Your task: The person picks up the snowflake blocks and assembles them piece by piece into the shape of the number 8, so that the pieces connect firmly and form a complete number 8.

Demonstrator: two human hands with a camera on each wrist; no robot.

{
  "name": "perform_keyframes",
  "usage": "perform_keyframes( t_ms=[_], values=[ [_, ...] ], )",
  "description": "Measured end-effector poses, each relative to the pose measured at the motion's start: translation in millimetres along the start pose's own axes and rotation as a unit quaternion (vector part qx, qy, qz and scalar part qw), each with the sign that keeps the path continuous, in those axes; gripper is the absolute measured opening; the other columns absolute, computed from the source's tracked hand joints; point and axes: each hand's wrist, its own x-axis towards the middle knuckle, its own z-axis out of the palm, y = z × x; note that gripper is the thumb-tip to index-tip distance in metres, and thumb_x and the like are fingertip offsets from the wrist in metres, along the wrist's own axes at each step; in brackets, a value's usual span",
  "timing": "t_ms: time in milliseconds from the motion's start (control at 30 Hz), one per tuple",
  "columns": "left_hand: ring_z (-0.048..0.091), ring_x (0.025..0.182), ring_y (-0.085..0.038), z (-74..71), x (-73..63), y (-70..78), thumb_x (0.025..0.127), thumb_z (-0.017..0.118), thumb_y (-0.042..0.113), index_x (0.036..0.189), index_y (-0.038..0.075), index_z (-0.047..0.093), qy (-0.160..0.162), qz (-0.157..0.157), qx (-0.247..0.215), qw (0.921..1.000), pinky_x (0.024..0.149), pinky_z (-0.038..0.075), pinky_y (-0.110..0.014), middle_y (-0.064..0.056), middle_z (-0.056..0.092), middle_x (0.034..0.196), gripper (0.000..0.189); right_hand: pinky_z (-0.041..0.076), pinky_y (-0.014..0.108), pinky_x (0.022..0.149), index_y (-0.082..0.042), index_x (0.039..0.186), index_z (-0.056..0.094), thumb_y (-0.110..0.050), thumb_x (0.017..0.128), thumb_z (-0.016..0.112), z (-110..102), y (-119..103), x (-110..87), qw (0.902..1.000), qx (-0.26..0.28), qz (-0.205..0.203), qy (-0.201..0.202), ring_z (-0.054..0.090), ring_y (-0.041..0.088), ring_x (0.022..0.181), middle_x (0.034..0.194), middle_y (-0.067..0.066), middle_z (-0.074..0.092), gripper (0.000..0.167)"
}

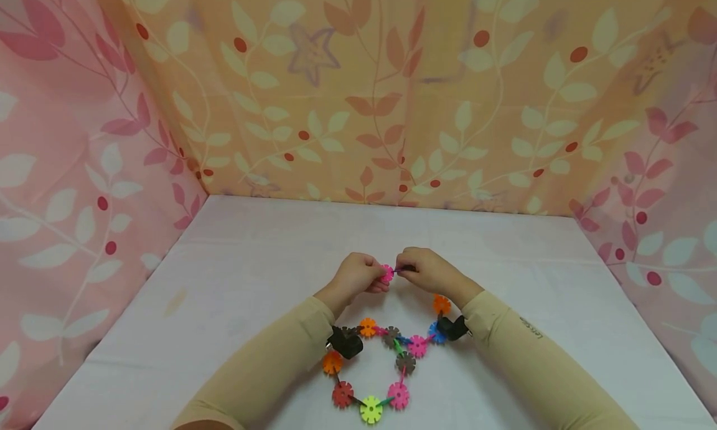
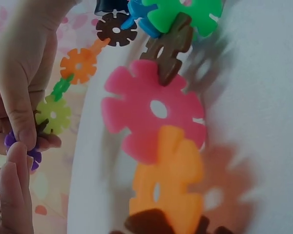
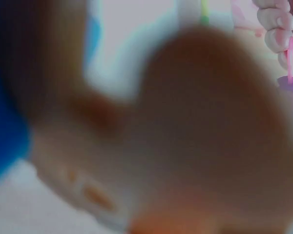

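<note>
My left hand (image 1: 355, 275) pinches a pink notched snowflake disc (image 1: 386, 273) between thumb and fingers, above the table. Facing it, my right hand (image 1: 427, 271) grips a purple snowflake disc (image 1: 398, 270), whose edge meets the pink one. In the right wrist view the pink disc stands edge-on against the purple disc (image 3: 292, 86). From the purple disc in the left wrist view, a brown piece, a lime disc (image 2: 57, 117) and an orange disc (image 2: 78, 66) follow in a chain. My right hand's fingers hide part of the purple disc.
A loop of linked discs lies on the white table (image 1: 252, 249) below my forearms, including a lime disc (image 1: 371, 410), a red disc (image 1: 343, 394) and a pink disc (image 1: 399, 395). Black wrist straps (image 1: 346, 343) overlap part of it. Patterned cloth walls (image 1: 370, 106) enclose three sides.
</note>
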Motion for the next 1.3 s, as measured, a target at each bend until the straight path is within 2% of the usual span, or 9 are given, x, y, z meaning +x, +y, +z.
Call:
perform_keyframes(
  t_ms=[167,333,500,633,900,1133,1300],
  values=[
    [0.065,0.056,-0.016,2.7,2.1,-1.1,0.087,0.058,0.008,0.076,-0.002,0.063,0.015,0.001,0.012,0.9998,0.055,0.054,-0.029,-0.01,0.065,0.065,0.016,0.046,0.025,0.067,-0.011,0.081,0.065,-0.009,0.085,0.063,0,-5,-0.4,0.9997,-0.023,-0.001,0.0,0.048,0.009,0.069,0.074,-0.008,0.05,0.005],
    [0.063,0.053,-0.015,6.4,4.8,-0.5,0.085,0.058,0.004,0.073,-0.003,0.061,0.028,-0.002,-0.002,0.9996,0.052,0.053,-0.028,-0.009,0.063,0.062,0.014,0.045,0.024,0.066,-0.011,0.079,0.064,-0.008,0.085,0.063,1,-9,-0.3,0.9992,-0.038,0.006,0.008,0.047,0.009,0.068,0.072,-0.008,0.047,0.007],
    [0.062,0.052,-0.014,10.4,5.8,-2.1,0.085,0.057,0.001,0.073,-0.003,0.06,0.037,-0.01,-0.008,0.9992,0.052,0.053,-0.027,-0.009,0.062,0.063,0.013,0.044,0.024,0.065,-0.011,0.079,0.064,-0.009,0.086,0.063,3,-9,-1.4,0.9988,-0.045,0.022,-0.002,0.046,0.01,0.068,0.072,-0.008,0.046,0.007],
    [0.062,0.052,-0.013,13.3,5.0,-5.0,0.085,0.057,0.0,0.074,-0.004,0.059,0.038,-0.002,-0.019,0.9991,0.054,0.053,-0.027,-0.009,0.062,0.066,0.013,0.045,0.023,0.066,-0.011,0.08,0.065,-0.01,0.087,0.062,4,-8,-2.5,0.9981,-0.055,0.025,-0.009,0.046,0.01,0.069,0.072,-0.008,0.045,0.007],
    [0.064,0.058,-0.014,10.3,4.3,-7.0,0.088,0.057,0.006,0.078,-0.002,0.06,0.031,0.007,-0.032,0.999,0.059,0.054,-0.028,-0.01,0.065,0.07,0.013,0.043,0.024,0.063,-0.01,0.079,0.062,-0.011,0.087,0.061,-2,-8,-0.3,0.9974,-0.072,-0.007,0.003,0.045,0.01,0.067,0.072,-0.007,0.045,0.008],
    [0.065,0.06,-0.016,6.6,1.2,-5.7,0.088,0.059,0.011,0.08,-0.001,0.061,0.024,0.0,-0.005,0.9997,0.058,0.054,-0.028,-0.01,0.066,0.069,0.014,0.046,0.024,0.068,-0.014,0.082,0.062,-0.013,0.086,0.061,-4,-3,-2.2,0.9987,-0.046,-0.015,-0.012,0.048,0.007,0.07,0.077,-0.009,0.052,0.005],
    [0.065,0.059,-0.017,8.5,0.6,-5.6,0.088,0.059,0.009,0.078,-0.001,0.061,0.029,-0.002,-0.004,0.9996,0.06,0.054,-0.031,-0.01,0.066,0.068,0.014,0.043,0.023,0.064,-0.012,0.081,0.062,-0.015,0.089,0.059,-3,-2,-4.3,0.9968,-0.062,-0.051,-0.002,0.046,0.007,0.067,0.073,-0.009,0.047,0.009]
  ],
)
